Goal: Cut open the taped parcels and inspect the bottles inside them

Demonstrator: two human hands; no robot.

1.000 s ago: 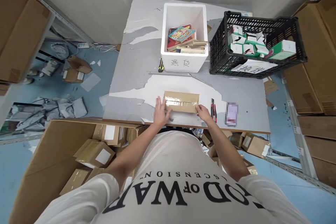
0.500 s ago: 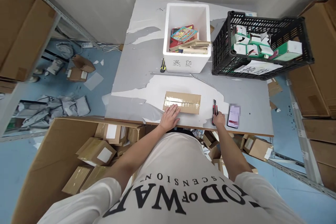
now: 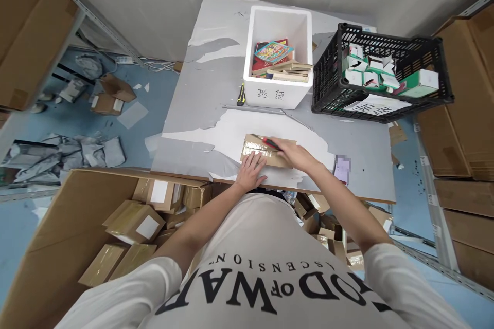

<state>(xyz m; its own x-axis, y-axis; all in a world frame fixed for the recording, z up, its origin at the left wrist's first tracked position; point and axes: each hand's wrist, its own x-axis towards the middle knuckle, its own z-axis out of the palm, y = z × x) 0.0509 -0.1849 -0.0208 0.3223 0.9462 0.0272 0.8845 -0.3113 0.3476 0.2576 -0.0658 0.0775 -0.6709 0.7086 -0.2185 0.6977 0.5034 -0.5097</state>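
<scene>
A small taped cardboard box (image 3: 256, 147) lies on the grey table (image 3: 200, 97) near its front edge. My left hand (image 3: 252, 170) rests flat on the box's near left side, fingers spread. My right hand (image 3: 292, 154) is over the box's right half and grips a red utility knife (image 3: 269, 141), whose tip lies on the tape along the top of the box. A phone (image 3: 341, 169) lies to the right of my right forearm.
A white foam bin (image 3: 281, 96) holding books stands behind the box, with a yellow-black cutter (image 3: 241, 94) to its left. A black plastic crate (image 3: 380, 77) of small green-white boxes sits at the right. A large carton (image 3: 77, 236) of parcels stands left of me; shelves flank both sides.
My right hand picked up the red utility knife from the table beside the phone and carried it left onto the box top. My left hand moved from the box's left end to its near side.
</scene>
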